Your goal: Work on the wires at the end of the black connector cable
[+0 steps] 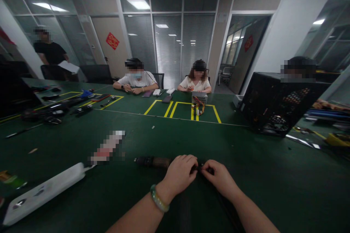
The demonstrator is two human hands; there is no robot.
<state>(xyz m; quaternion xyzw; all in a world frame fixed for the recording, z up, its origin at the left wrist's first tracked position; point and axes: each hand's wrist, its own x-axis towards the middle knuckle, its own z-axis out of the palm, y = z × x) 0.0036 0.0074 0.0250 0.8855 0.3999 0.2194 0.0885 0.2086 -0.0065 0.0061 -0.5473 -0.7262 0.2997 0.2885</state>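
Note:
A dark rod-like tool (160, 162) with a brown section lies on the green table, its tip pointing left. My left hand (182, 173), below which a jade-coloured bangle circles the wrist, is wrapped over the tool's right part. Close beside it, my right hand (217, 176) pinches at the dark end of the same object, fingertips nearly meeting the left ones. The exact part between the fingers is small and dark. Something dark and long runs from there down toward the front edge, partly behind my right forearm.
A white power strip (46, 193) lies at the left, near a blurred packet (106, 149). A black computer case (281, 102) stands at the right. Across the green table (131, 127), two people sit near a power supply (199, 97); tools lie back left.

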